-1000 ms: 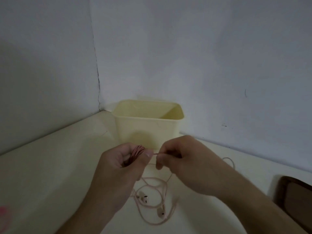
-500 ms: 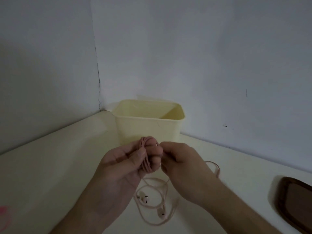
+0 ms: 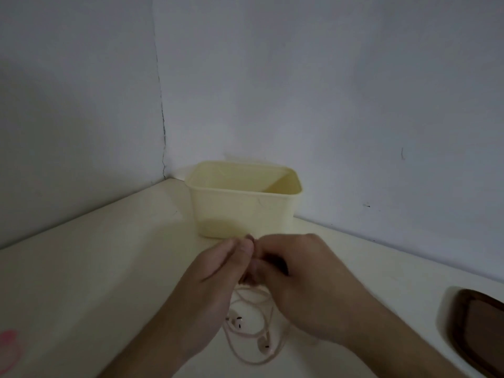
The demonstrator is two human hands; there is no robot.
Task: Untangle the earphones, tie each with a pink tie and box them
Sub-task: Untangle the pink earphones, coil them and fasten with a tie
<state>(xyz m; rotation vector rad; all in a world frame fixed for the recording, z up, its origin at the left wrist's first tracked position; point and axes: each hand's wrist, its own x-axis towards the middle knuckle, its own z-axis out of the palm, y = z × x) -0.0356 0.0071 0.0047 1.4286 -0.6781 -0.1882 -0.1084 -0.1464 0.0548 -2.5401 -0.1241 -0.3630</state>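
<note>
Both hands [image 3: 261,271] grip the earphones [image 3: 253,334]; the yellow box [image 3: 240,211] seemingly holds nothing.

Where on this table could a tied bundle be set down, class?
Bare tabletop stretches left of the left hand, between the wall and the pink ties. Another patch lies between the right hand and the dark tray. Crowded: under both hands, where the earphones lie before the yellow box.

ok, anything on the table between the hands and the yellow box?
Nothing: in the head view only a narrow strip of bare table separates the left hand and right hand from the yellow box.
</note>
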